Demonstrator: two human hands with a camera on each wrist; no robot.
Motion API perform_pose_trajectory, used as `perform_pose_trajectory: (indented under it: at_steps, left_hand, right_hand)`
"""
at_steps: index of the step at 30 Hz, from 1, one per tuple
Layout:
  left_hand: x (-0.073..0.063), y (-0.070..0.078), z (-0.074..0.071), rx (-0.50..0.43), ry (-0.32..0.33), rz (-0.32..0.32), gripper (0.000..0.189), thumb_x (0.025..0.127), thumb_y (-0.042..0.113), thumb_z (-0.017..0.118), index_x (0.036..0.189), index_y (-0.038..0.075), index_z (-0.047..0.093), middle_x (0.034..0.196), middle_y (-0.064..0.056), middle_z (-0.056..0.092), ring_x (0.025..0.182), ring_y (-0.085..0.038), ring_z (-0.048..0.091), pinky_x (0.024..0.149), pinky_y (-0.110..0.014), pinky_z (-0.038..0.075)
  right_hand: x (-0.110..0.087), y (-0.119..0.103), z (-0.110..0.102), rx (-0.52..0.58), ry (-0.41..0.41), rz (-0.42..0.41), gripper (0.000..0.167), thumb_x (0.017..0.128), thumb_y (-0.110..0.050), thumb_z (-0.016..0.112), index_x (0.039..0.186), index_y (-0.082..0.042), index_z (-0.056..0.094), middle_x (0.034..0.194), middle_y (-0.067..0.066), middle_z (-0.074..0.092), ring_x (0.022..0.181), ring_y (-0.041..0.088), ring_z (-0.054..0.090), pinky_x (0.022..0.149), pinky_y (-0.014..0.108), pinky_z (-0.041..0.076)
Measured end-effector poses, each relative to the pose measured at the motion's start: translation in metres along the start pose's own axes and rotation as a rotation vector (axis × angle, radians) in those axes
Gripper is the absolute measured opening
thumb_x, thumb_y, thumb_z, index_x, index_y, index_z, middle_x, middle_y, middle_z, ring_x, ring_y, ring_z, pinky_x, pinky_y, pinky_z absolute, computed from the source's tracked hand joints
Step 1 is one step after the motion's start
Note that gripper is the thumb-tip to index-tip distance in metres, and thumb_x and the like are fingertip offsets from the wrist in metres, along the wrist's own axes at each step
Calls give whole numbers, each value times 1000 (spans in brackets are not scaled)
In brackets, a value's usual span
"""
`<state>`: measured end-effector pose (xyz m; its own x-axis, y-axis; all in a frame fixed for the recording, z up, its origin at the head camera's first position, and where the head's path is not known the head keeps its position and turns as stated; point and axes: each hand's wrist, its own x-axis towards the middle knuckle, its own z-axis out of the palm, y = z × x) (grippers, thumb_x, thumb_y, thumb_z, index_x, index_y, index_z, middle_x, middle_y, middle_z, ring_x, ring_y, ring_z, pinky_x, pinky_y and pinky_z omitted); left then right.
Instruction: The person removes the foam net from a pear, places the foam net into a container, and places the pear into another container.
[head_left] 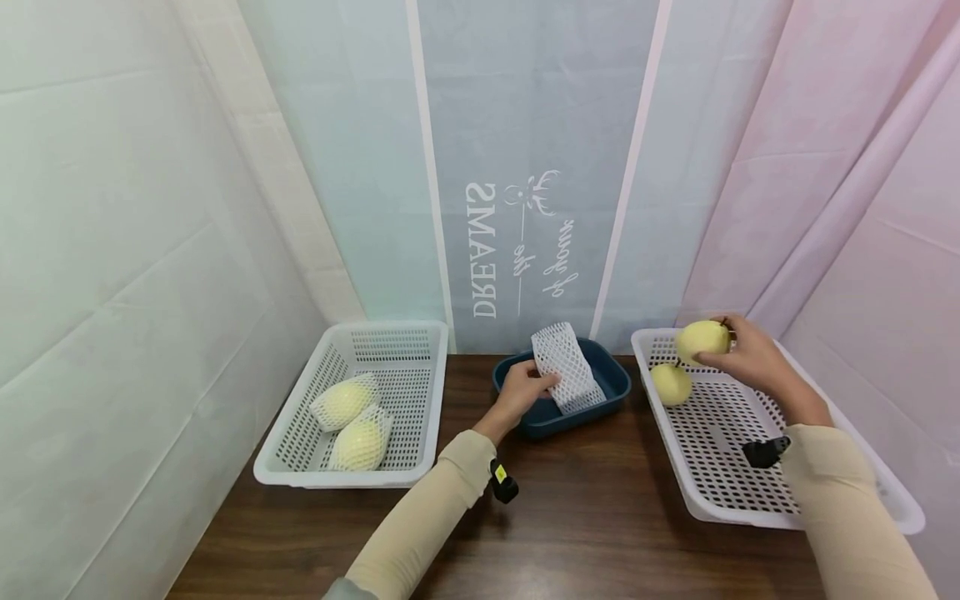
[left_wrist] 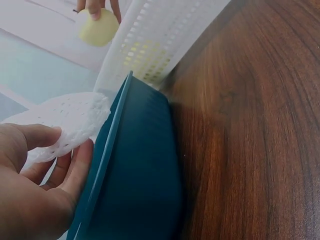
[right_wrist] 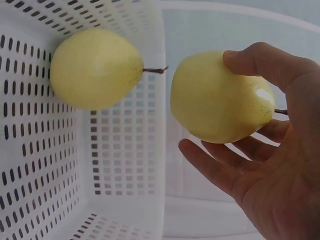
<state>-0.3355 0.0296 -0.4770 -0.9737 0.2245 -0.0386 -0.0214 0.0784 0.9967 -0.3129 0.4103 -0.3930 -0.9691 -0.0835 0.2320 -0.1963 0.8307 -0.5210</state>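
Observation:
My left hand pinches a white foam net sleeve between thumb and fingers, over the dark blue tray. In the left wrist view the foam net stands up past the tray's rim. My right hand grips a yellow-green pear, held up over the far left part of the right white basket. Thumb and fingers are round its sides, its stem toward the palm. A second pear lies in that basket, against its left wall.
On the left stands another white basket holding two pears in foam nets. More foam netting lies in the blue tray. The brown wooden table carries everything, with a printed curtain behind and white sheets at the sides.

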Motion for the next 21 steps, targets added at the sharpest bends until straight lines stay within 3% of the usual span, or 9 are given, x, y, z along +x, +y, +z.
perform_pose_trajectory:
  at_steps: [6,9,13,21]
  left_hand:
    - [3,-2,1,25,20,11,24,98,11,75,118,-2,71,104,-14,77,79,-12,70,82,-38,65]
    - [5,-3,3,17,11,5,24,98,10,76,117,-3,70,103,-16,78,77,-12,70,87,-45,64]
    - [7,-3,4,-11,-5,-14,23,99,7,74,117,-5,69,105,-19,78,80,-16,74,96,-54,61]
    - [12,-5,4,-21,-22,-44,23,99,4,72,119,-7,70,107,-18,76,92,-30,79,95,-49,62]
  right_hand:
    - [-2,13,0,-24,-7,40,77,95,-29,78,143,20,42,131,45,54,115,58,56,86,60,51]
    - [-5,20,-1,-37,-18,69,79,97,-32,76,143,21,41,131,46,54,114,59,58,82,57,53]
    - [-7,30,-3,-61,-39,101,83,98,-34,74,144,25,37,133,50,49,114,62,56,83,62,54]
    - [-6,46,3,-91,-69,124,87,96,-36,76,144,25,37,133,50,50,113,61,57,81,60,55]
